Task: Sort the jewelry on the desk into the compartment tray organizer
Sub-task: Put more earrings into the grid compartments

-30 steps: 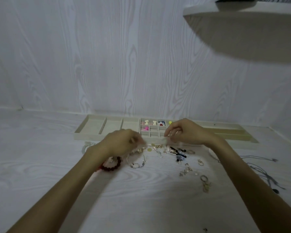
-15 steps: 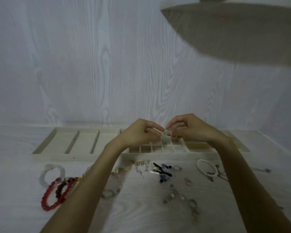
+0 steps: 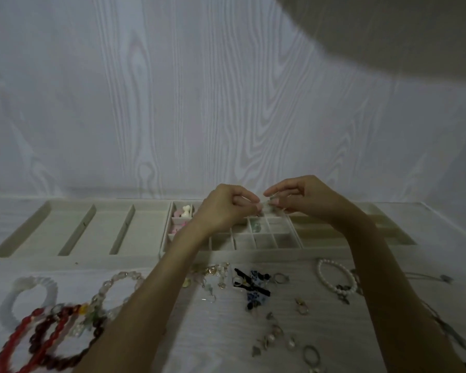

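My left hand (image 3: 226, 205) and my right hand (image 3: 304, 196) meet above the small square cells of the beige tray organizer (image 3: 73, 258). Together their fingertips pinch a small pale green piece of jewelry (image 3: 270, 205). Another greenish piece (image 3: 256, 227) lies in a cell just below. Pink and white charms (image 3: 184, 212) fill the cells at the left of the grid. Loose earrings and rings (image 3: 277, 335) lie scattered on the desk in front of the tray.
Red bead bracelets (image 3: 42, 340), a white bracelet (image 3: 30, 290) and a clear bead bracelet (image 3: 113, 286) lie at the front left. A black and blue bow clip (image 3: 253, 288) sits mid-desk, a pearl bracelet (image 3: 331, 278) and thin cords (image 3: 447, 329) at the right. A wall stands behind.
Both hands rose from the jewelry pile to above the tray's small cells, fingertips coming together on the small green piece. The camera tilted down and closer.
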Motion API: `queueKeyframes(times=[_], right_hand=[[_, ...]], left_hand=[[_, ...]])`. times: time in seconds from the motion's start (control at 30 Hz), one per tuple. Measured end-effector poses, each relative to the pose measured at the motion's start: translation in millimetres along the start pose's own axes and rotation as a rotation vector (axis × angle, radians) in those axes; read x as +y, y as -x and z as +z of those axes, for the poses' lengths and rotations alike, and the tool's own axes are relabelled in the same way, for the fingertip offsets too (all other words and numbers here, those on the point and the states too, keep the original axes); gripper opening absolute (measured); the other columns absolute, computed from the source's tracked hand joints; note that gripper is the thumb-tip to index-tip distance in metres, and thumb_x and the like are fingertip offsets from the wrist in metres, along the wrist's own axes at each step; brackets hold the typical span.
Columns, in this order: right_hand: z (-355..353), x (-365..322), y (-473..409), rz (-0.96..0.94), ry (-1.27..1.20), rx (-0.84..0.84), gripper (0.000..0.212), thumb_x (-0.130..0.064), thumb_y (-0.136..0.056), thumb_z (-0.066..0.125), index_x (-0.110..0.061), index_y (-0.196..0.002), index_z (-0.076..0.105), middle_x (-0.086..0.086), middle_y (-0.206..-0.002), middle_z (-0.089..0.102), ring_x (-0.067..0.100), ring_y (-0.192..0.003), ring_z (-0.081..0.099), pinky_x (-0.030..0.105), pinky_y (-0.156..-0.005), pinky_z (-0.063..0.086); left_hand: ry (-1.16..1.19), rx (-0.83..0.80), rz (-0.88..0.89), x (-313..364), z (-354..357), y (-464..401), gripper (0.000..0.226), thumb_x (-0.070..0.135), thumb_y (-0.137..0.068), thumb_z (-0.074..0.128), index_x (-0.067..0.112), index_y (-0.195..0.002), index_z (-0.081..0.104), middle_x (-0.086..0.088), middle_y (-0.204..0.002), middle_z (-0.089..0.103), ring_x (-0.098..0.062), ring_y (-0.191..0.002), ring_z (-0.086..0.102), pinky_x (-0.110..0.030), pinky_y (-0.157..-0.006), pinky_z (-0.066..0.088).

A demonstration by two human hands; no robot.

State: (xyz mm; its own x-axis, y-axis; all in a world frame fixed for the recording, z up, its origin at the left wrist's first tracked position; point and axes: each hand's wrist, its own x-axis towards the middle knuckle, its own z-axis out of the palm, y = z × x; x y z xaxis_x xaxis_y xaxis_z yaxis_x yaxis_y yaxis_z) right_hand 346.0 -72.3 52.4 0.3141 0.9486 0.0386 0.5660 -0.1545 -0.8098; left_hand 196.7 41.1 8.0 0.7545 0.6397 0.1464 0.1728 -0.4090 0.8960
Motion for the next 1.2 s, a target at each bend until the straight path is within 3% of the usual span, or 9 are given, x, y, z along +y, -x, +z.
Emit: queueKeyframes(times=[0.17,0.33,0.4,0.6,0.73,0.83,0.93,1.03,1.2], right_hand=[[1.4,10.7,-5.6,0.090,0.099,0.097,0.018,-0.005,-0.075,0.074,-0.007,-0.093,0.074,0.015,-0.079,0.072,0.020,-0.078,0.069,0.023,-0.074,0.056],[18.6,21.3,-12.5,0.091,0.255,0.125,0.013,-0.009,-0.071,0.079,-0.013,-0.084,0.077,-0.001,-0.068,0.069,0.010,-0.067,0.065,0.014,-0.059,0.050],[21.4,26.1,-13.5,0.071,0.281,0.113,0.014,-0.011,-0.072,0.078,-0.015,-0.085,0.077,0.003,-0.076,0.071,0.010,-0.071,0.065,0.015,-0.064,0.051],[24.5,34.7,-17.7,0.004,0.319,0.063,0.015,-0.011,-0.080,0.070,-0.016,-0.093,0.076,0.007,-0.085,0.073,-0.006,-0.055,0.055,0.003,-0.049,0.037],[27.8,39.3,-22.0,0.001,0.356,0.058,0.016,-0.013,-0.081,0.069,-0.018,-0.095,0.076,0.005,-0.083,0.072,0.001,-0.058,0.053,0.005,-0.049,0.036],[30.6,38.8,-22.0,0.007,0.378,0.049,0.016,-0.014,-0.081,0.069,-0.020,-0.095,0.076,-0.001,-0.077,0.068,0.002,-0.061,0.056,0.014,-0.057,0.042],[26.1,33.9,-18.6,-0.011,0.373,0.110,0.023,-0.006,-0.083,0.060,-0.018,-0.095,0.075,0.006,-0.085,0.072,0.027,-0.078,0.066,0.038,-0.072,0.055],[16.2,26.8,-15.2,-0.032,0.400,0.147,0.034,0.001,-0.085,0.048,-0.019,-0.096,0.074,0.011,-0.095,0.072,0.035,-0.083,0.065,0.042,-0.077,0.054],[7.5,15.9,-9.5,0.025,0.559,-0.046,0.042,0.003,-0.090,0.041,-0.023,-0.102,0.072,0.010,-0.125,0.060,0.031,-0.091,0.063,0.041,-0.083,0.052]], left_hand=[[-0.161,0.085,-0.027,-5.5,12.3,3.8,0.012,0.035,-0.078,0.074,0.024,-0.084,0.075,0.015,-0.053,0.062,-0.007,-0.067,0.063,-0.039,-0.083,0.055],[-0.471,0.170,-0.024,-6.0,20.9,7.0,0.015,0.043,-0.079,0.071,0.030,-0.086,0.075,0.009,-0.091,0.072,-0.011,-0.087,0.064,-0.026,-0.069,0.049],[-0.523,0.177,-0.014,-8.7,22.5,6.1,0.017,0.044,-0.078,0.071,0.031,-0.088,0.076,0.002,-0.099,0.071,-0.015,-0.096,0.062,-0.029,-0.076,0.050],[-0.605,0.172,0.056,-11.7,24.8,5.3,0.022,0.045,-0.082,0.068,0.030,-0.096,0.076,0.004,-0.099,0.070,-0.020,-0.106,0.048,-0.035,-0.081,0.046],[-0.613,0.027,0.044,-13.4,22.5,1.2,0.024,0.042,-0.088,0.060,0.027,-0.092,0.077,0.004,-0.092,0.071,-0.020,-0.104,0.052,-0.038,-0.092,0.042],[-0.660,-0.022,0.040,-14.4,22.9,0.6,0.024,0.039,-0.090,0.058,0.025,-0.091,0.077,0.006,-0.096,0.071,-0.019,-0.107,0.050,-0.037,-0.095,0.039],[-0.653,0.123,0.058,-13.7,26.9,3.6,0.017,0.039,-0.084,0.065,0.029,-0.091,0.077,0.007,-0.096,0.071,-0.018,-0.105,0.046,-0.030,-0.078,0.040],[-0.668,0.223,0.070,-9.8,30.4,5.7,0.014,0.040,-0.080,0.069,0.028,-0.082,0.077,0.005,-0.089,0.069,-0.017,-0.102,0.047,-0.028,-0.070,0.036],[-0.759,-0.040,0.092,-3.8,18.0,3.6,0.022,0.041,-0.089,0.058,0.028,-0.094,0.075,0.005,-0.103,0.067,-0.019,-0.107,0.044,-0.030,-0.077,0.034]])
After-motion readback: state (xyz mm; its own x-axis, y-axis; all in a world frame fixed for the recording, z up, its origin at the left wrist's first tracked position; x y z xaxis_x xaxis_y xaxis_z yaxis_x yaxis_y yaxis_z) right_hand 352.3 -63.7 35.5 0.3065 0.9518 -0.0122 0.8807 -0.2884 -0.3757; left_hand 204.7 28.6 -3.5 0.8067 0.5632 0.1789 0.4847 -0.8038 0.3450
